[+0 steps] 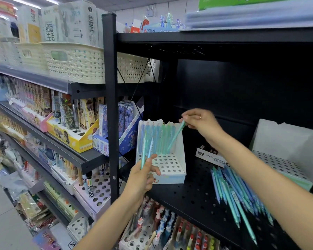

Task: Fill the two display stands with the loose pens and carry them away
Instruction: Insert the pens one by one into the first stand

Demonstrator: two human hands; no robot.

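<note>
Right hand (200,121), arm stretched forward and wrist bent down, pinching the top of a teal pen (175,137) and slanting it toward a hole at the end of the back row of the left display stand (182,156); tilted, probably to line the tip up with the hole. Left hand (143,177) at seven o'clock of that stand, fingers curled round two spare pens (146,152), kept upright and close for quick feeding. Loose pens (233,192) heaped on the black shelf (188,201) at four o'clock of the stand. Second stand (285,141), apparently empty, at three o'clock.
</note>
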